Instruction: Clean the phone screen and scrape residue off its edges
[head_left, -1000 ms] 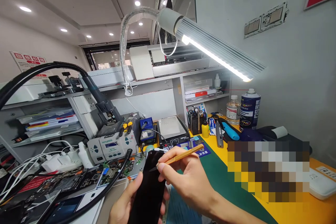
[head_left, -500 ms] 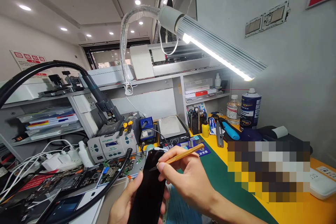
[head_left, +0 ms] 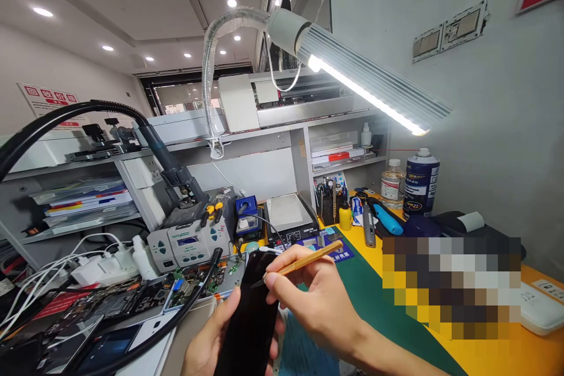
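Note:
A black smartphone is tilted upright at the bottom centre, its dark glass face toward me. My left hand grips it, thumb along the left edge and fingertips showing at the right edge. In my right hand a slim tool with a golden-brown handle is pinched like a pen. Its thin, blade-like tip meets the upper part of the phone's face; the exact contact is too small to make out. Under the hands lies a worn blue mat.
Left stand a hot-air station, opened phone parts and a black hose. A hot plate is behind the hands. A lit lamp hangs above. A spray can and blue-handled tool stand right, beside a green mat.
Hardly anything differs. The tool's tip stays at the upper part of the phone, and both hands keep their grip; the view has shifted very slightly.

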`<state>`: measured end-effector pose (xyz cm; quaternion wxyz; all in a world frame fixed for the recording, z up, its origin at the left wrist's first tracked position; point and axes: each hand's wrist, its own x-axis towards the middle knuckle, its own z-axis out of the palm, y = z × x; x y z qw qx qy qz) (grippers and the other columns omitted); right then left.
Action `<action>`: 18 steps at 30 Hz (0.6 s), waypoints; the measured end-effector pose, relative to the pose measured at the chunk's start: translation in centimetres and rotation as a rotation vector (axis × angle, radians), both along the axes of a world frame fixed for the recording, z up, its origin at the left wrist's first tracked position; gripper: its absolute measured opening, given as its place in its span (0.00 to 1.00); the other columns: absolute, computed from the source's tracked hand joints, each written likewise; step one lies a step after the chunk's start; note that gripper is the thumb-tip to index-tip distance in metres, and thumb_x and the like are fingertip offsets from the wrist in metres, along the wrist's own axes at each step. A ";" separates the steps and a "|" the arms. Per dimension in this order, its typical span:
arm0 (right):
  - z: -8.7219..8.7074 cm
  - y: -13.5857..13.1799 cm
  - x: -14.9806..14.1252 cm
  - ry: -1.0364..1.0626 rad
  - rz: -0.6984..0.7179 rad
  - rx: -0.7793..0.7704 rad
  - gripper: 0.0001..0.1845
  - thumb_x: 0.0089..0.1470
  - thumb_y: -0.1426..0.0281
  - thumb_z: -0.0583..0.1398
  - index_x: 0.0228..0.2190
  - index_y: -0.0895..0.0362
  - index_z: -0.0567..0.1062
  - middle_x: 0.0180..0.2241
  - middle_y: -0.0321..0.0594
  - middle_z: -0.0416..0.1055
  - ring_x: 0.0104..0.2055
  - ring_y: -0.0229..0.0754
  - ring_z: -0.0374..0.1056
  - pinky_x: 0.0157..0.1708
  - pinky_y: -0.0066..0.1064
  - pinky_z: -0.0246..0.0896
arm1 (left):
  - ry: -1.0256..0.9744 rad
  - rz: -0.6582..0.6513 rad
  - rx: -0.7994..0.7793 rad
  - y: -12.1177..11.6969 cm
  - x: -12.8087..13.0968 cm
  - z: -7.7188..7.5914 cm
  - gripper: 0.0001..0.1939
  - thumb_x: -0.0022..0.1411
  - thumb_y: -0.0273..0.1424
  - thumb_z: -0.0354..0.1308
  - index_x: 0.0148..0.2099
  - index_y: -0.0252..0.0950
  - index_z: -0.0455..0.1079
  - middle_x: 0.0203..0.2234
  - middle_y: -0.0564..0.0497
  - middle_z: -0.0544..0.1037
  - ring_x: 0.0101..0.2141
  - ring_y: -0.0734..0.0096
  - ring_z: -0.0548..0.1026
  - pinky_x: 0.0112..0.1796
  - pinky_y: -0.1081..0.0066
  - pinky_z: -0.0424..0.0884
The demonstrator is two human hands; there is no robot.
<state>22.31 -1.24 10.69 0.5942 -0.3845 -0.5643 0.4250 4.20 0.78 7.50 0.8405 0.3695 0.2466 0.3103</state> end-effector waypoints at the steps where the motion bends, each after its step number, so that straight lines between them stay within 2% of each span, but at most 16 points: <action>1: 0.0 0.0 0.0 -0.001 -0.001 0.001 0.06 0.57 0.66 0.64 0.32 0.56 0.74 0.24 0.34 0.75 0.27 0.38 0.73 0.28 0.28 0.69 | 0.009 0.002 -0.002 -0.1 0.0 0.1 0.27 0.67 0.49 0.55 0.54 0.30 0.74 0.37 0.38 0.80 0.36 0.54 0.80 0.38 0.62 0.75; 5: -0.1 -0.1 0.0 0.002 0.001 0.002 0.06 0.57 0.66 0.64 0.32 0.56 0.74 0.24 0.34 0.75 0.27 0.37 0.72 0.28 0.28 0.68 | 0.019 0.000 -0.008 -0.3 0.1 0.3 0.28 0.67 0.49 0.55 0.56 0.30 0.72 0.37 0.38 0.80 0.34 0.54 0.80 0.39 0.60 0.76; 12: 0.2 -0.2 0.0 0.004 0.007 -0.002 0.06 0.57 0.66 0.64 0.31 0.56 0.74 0.24 0.34 0.75 0.27 0.37 0.71 0.28 0.28 0.68 | 0.011 0.012 -0.008 -0.2 -0.1 0.1 0.27 0.67 0.49 0.56 0.54 0.30 0.73 0.37 0.39 0.80 0.33 0.57 0.80 0.35 0.65 0.75; 18: 0.2 -0.1 0.0 0.001 0.008 0.004 0.05 0.57 0.67 0.64 0.32 0.56 0.74 0.24 0.34 0.75 0.27 0.37 0.71 0.29 0.28 0.68 | -0.015 0.016 -0.005 -0.4 -0.1 0.1 0.26 0.69 0.47 0.55 0.53 0.29 0.74 0.37 0.38 0.81 0.32 0.58 0.80 0.35 0.65 0.76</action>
